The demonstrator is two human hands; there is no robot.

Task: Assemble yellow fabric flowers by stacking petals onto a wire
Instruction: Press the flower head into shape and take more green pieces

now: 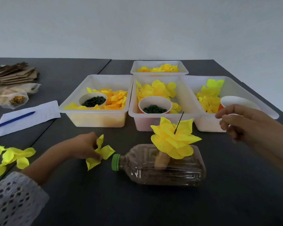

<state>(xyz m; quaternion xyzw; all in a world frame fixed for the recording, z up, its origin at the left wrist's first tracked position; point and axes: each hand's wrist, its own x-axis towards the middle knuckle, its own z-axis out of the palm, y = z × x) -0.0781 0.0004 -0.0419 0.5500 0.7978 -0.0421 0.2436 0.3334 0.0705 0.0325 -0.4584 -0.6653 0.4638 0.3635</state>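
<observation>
On the dark grey table (153, 206), near its front edge, a clear plastic bottle (163, 167) lies on its side, its long axis running left to right with the green cap (116, 162) pointing left. From the bottle's upper side a thin dark wire (178, 122) rises, tilted slightly to the right, its bare tip pointing up and away toward the trays. Stacked yellow petals (173, 141) sit threaded on the wire just above the bottle, spread outward around it. Left of the cap, the left hand (84, 146) rests low on the table and pinches a loose petal piece (99, 152) between curled fingers. The right hand (240, 123) hovers to the right of the wire, apart from it, fingers loosely curled and holding nothing that can be seen. Behind stand four translucent trays (95, 118) holding yellow petals and paper cups (155, 105), two of them with small dark green pieces. More loose petals (11, 156) lie at the left edge, beside a sheet of paper (44, 111) with a blue pen (13, 120). A plain pale wall (137, 26) rises behind the table.
</observation>
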